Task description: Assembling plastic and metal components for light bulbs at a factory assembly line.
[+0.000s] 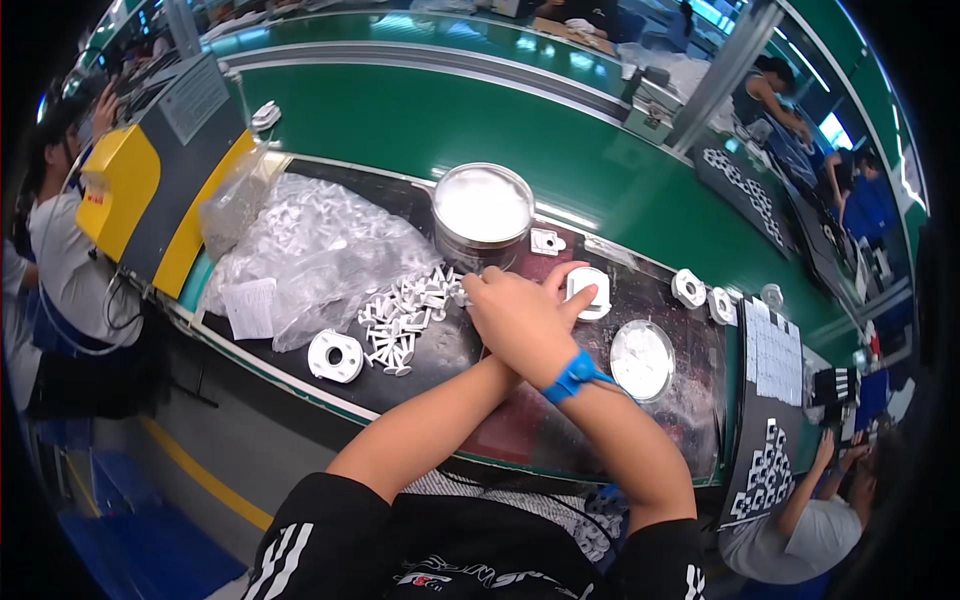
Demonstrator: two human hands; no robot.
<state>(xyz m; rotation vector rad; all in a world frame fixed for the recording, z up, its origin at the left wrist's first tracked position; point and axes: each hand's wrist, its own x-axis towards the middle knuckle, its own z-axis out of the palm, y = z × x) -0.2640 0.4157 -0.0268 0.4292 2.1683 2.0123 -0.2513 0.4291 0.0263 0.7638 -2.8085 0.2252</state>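
Note:
My forearms cross, the right over the left. My left hand [567, 283] is closed on a round white plastic part [590, 293], its thumb against the part's face. My right hand [520, 322], with a blue wristband [577, 376], reaches left over it. Its bent fingers are at the edge of a pile of small white plastic pins with flat heads [402, 318]; their tips are partly hidden, so anything held there does not show. Behind the right hand stands a round clear tub with white contents [484, 205]. A shallow round dish of white material [642, 360] lies right of my hands.
A clear bag of white parts [330, 235] fills the left of the dark work board. A white ring-shaped part [336, 357] lies nearer me. More white parts [688, 288] sit right. Beyond runs a green conveyor [590, 165]. A yellow-grey machine [165, 165] stands left; co-workers sit both sides.

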